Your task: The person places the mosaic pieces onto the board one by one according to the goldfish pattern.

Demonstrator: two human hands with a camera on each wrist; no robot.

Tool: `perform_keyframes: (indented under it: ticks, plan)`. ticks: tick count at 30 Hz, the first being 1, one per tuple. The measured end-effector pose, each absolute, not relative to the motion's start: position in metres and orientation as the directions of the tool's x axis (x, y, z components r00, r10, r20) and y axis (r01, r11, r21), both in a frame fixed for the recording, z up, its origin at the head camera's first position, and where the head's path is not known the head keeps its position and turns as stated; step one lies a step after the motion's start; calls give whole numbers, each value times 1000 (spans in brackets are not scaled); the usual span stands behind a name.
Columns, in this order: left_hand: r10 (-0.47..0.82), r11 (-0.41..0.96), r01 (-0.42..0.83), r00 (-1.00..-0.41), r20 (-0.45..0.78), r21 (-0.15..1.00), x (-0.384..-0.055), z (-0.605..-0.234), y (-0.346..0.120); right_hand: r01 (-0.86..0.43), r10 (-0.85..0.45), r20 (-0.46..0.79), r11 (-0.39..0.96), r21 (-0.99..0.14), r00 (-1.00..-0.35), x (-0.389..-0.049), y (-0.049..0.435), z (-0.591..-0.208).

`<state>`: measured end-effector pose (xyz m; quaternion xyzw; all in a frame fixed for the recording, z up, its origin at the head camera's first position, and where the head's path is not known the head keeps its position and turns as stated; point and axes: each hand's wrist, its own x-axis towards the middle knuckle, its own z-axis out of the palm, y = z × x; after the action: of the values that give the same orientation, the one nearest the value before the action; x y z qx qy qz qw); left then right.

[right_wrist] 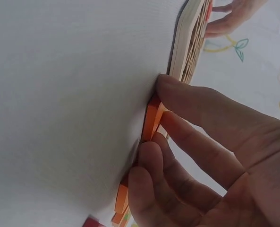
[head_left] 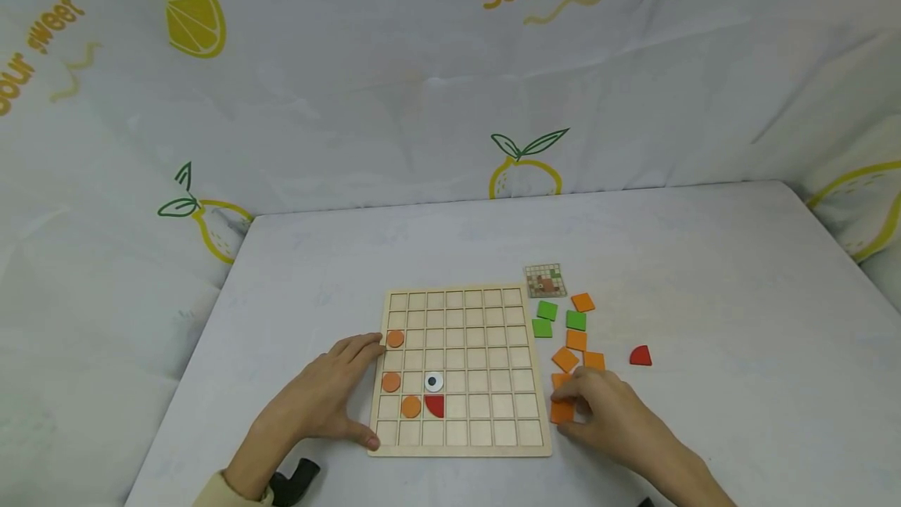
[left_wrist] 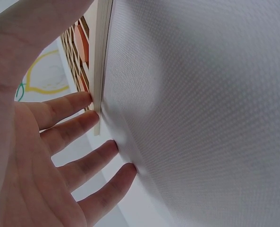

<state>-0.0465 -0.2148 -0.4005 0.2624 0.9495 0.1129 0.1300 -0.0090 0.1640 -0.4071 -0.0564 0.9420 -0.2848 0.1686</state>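
Note:
A wooden grid board (head_left: 493,382) lies on the white table. Set in its cells are several orange discs (head_left: 411,407), a white eye disc (head_left: 434,381) and a red quarter-round piece (head_left: 436,405). Along the board's left edge my left hand (head_left: 320,393) is spread, its thumb by the lower corner and its fingertips touching the rim. To the right of the board, my right hand (head_left: 615,413) pinches an orange square tile (right_wrist: 152,113) between thumb and index finger, on the table. Its other fingers curl close to more orange tiles (right_wrist: 122,196).
Green square tiles (head_left: 547,310) and loose orange tiles (head_left: 583,302) lie right of the board. A small pattern card (head_left: 545,281) sits at its upper right corner. Farther right is another red quarter-round piece (head_left: 640,355). A lemon-printed cloth (head_left: 380,100) hangs behind the table.

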Motion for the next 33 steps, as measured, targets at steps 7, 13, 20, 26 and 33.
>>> perform_keyframes:
  ticks: [7, 13, 20, 26, 33]
  plan:
    - [529, 834, 470, -829, -182, 288, -46, -401, -215, -17, -199, -264, 827, -563, -944, -10, 162, -408]
    - [519, 840, 452, -832, -199, 300, -47, -400, -215, -27, -200, -243, 822, -569, -949, -11, 163, -406]
    - [515, 843, 449, -833, -202, 296, -47, -400, -214, -80, -218, -180, 820, -566, -959, -12, 164, -402]
    - [515, 844, 449, -833, -205, 294, -47, -399, -214, -161, -263, -98, 802, -576, -960, -15, 161, -396]
    - [510, 847, 444, -835, -208, 294, -47, -398, -213, -176, -289, -91, 773, -610, -953, -25, 149, -388]
